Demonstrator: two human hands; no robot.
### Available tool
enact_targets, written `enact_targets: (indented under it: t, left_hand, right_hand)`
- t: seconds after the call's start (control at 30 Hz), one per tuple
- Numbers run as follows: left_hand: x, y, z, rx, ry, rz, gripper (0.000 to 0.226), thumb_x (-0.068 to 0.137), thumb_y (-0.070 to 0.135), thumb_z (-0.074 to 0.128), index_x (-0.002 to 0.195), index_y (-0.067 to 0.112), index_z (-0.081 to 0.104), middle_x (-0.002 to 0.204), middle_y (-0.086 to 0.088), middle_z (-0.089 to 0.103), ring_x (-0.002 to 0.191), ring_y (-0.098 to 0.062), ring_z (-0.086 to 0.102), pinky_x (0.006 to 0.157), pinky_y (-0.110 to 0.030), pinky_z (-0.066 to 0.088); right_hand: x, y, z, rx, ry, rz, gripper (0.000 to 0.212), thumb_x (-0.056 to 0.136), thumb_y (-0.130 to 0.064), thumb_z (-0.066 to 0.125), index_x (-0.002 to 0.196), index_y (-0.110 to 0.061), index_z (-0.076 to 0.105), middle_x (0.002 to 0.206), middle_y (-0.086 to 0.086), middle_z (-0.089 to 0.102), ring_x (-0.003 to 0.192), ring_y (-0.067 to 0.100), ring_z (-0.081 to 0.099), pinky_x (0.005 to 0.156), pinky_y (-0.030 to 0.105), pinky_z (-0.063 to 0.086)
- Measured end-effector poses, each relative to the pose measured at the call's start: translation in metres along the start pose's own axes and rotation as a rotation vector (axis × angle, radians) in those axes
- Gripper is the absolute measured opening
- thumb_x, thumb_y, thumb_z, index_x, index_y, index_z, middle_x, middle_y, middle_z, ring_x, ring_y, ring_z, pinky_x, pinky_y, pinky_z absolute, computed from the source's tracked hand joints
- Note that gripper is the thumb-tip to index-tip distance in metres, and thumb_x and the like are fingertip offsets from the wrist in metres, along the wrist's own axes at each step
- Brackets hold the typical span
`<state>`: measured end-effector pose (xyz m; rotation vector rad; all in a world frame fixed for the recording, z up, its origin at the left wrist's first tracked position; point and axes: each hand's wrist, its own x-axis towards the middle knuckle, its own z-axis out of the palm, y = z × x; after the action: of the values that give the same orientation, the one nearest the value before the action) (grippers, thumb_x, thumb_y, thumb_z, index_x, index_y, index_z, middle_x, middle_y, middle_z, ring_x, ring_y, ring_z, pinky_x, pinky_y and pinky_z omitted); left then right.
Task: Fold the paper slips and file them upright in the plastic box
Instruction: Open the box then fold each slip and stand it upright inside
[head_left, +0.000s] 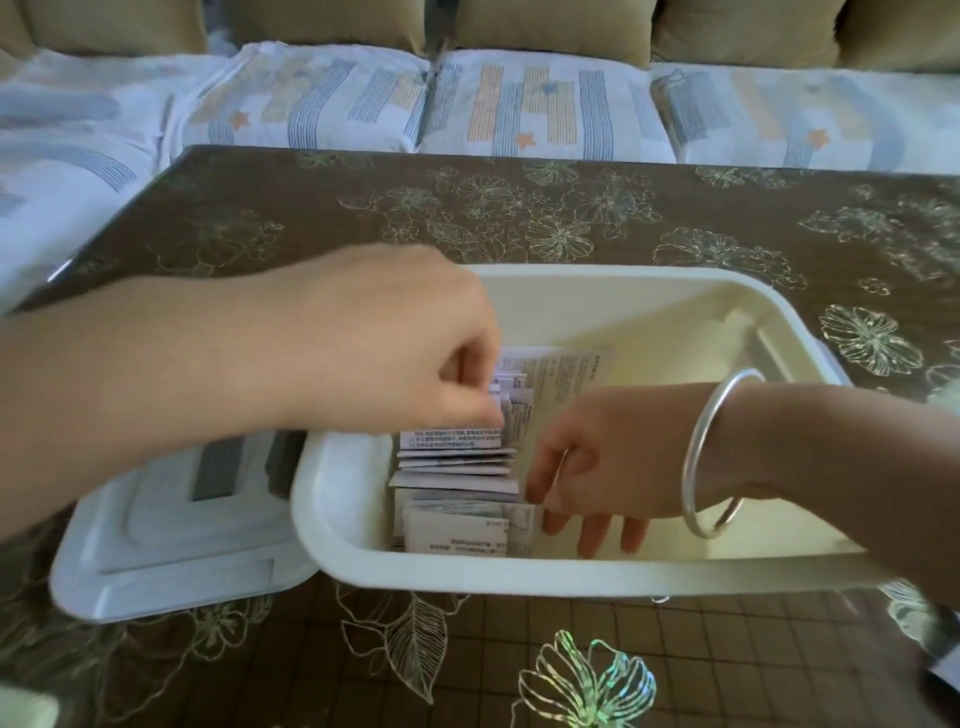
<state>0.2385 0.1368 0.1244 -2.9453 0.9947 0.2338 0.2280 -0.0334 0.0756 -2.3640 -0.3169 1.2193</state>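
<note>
Slips (457, 467), frame centre: your left hand (374, 338) pinches one, your loose-fingered right hand (597, 457) braces them; releasing early could topple the row.

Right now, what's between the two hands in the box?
The upright row of folded paper slips, in the plastic box; left hand and right hand both touch it. Head view.

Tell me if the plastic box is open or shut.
Open: the lid lies on the table beside the box; folded slips show inside.
</note>
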Motion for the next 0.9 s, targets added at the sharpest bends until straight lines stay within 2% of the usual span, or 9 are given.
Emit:
enact_targets:
  t: [0.07, 0.13, 0.27, 0.33, 0.4, 0.5, 0.57, 0.73, 0.9]
  left_hand:
    - [-0.004, -0.019, 0.006, -0.039, 0.261, 0.01, 0.022, 0.083, 0.05, 0.059, 0.079, 0.032, 0.071, 0.07, 0.02, 0.063, 0.078, -0.004, 0.057, 0.072, -0.028, 0.035]
    - [-0.01, -0.024, 0.016, 0.034, 0.416, 0.005, 0.016, 0.086, 0.035, 0.063, 0.077, 0.028, 0.073, 0.072, 0.012, 0.065, 0.083, -0.019, 0.057, 0.079, -0.035, 0.035]
    - [-0.015, -0.024, 0.027, 0.121, 0.479, 0.006, 0.008, 0.077, 0.021, 0.076, 0.072, 0.026, 0.074, 0.071, 0.0, 0.062, 0.082, -0.026, 0.057, 0.082, -0.04, 0.038]
    - [-0.015, -0.025, 0.021, 0.107, 0.51, 0.002, 0.007, 0.079, 0.024, 0.07, 0.074, 0.027, 0.074, 0.072, 0.002, 0.061, 0.084, -0.026, 0.057, 0.084, -0.039, 0.034]
    - [-0.015, -0.025, 0.017, 0.082, 0.513, -0.006, 0.014, 0.076, 0.029, 0.061, 0.074, 0.027, 0.075, 0.071, 0.005, 0.062, 0.084, -0.023, 0.058, 0.083, -0.036, 0.034]
    - [-0.017, -0.024, 0.018, 0.032, 0.477, -0.021, 0.016, 0.077, 0.031, 0.059, 0.076, 0.028, 0.075, 0.072, 0.011, 0.061, 0.086, -0.019, 0.056, 0.084, -0.033, 0.031]
    - [-0.018, -0.024, 0.02, 0.0, 0.449, -0.038, 0.016, 0.079, 0.032, 0.059, 0.078, 0.029, 0.075, 0.074, 0.015, 0.062, 0.089, -0.017, 0.056, 0.085, -0.032, 0.03]
    - [-0.019, -0.026, 0.026, -0.036, 0.413, -0.019, 0.019, 0.079, 0.034, 0.056, 0.08, 0.031, 0.075, 0.075, 0.016, 0.065, 0.09, -0.012, 0.052, 0.085, -0.027, 0.027]
    - [-0.021, -0.026, 0.024, -0.05, 0.421, 0.006, 0.012, 0.085, 0.027, 0.064, 0.082, 0.031, 0.075, 0.078, 0.015, 0.065, 0.091, -0.014, 0.054, 0.084, -0.025, 0.026]
  right_hand:
    - [-0.001, 0.0, -0.002, -0.019, 0.145, -0.024, 0.02, 0.094, -0.006, 0.054, 0.085, -0.019, 0.065, 0.083, -0.001, 0.075, 0.071, 0.018, 0.073, 0.051, 0.021, 0.053]
    - [-0.002, -0.003, -0.004, -0.011, 0.331, -0.083, 0.024, 0.09, 0.0, 0.051, 0.081, -0.018, 0.065, 0.076, 0.001, 0.074, 0.063, 0.017, 0.071, 0.047, 0.02, 0.047]
    - [0.002, -0.018, -0.004, -0.242, 0.62, -0.186, 0.008, 0.089, -0.018, 0.06, 0.09, -0.026, 0.06, 0.086, -0.007, 0.07, 0.062, 0.01, 0.061, 0.062, 0.024, 0.05]
    - [0.007, -0.022, -0.002, -0.285, 0.685, -0.214, 0.017, 0.086, -0.032, 0.066, 0.1, -0.029, 0.057, 0.09, -0.005, 0.069, 0.072, 0.015, 0.061, 0.073, 0.029, 0.052]
    - [0.013, -0.026, 0.002, -0.307, 0.677, -0.219, 0.027, 0.084, -0.038, 0.068, 0.107, -0.033, 0.056, 0.088, -0.006, 0.068, 0.08, 0.018, 0.061, 0.078, 0.032, 0.052]
    - [0.015, -0.029, 0.005, -0.386, 0.666, -0.222, 0.017, 0.082, -0.039, 0.068, 0.097, -0.035, 0.06, 0.087, -0.01, 0.066, 0.088, 0.018, 0.061, 0.077, 0.03, 0.05]
    - [0.012, -0.029, 0.006, -0.415, 0.676, -0.233, 0.012, 0.081, -0.039, 0.068, 0.084, -0.034, 0.057, 0.084, -0.011, 0.064, 0.084, 0.015, 0.061, 0.074, 0.028, 0.05]
    - [0.008, -0.027, 0.007, -0.326, 0.658, -0.253, 0.025, 0.076, -0.039, 0.073, 0.065, -0.035, 0.05, 0.076, -0.013, 0.061, 0.07, 0.009, 0.057, 0.07, 0.028, 0.05]
    - [0.009, -0.025, 0.002, -0.214, 0.615, -0.251, 0.022, 0.078, -0.034, 0.075, 0.068, -0.031, 0.055, 0.071, -0.014, 0.063, 0.073, 0.008, 0.061, 0.075, 0.028, 0.052]
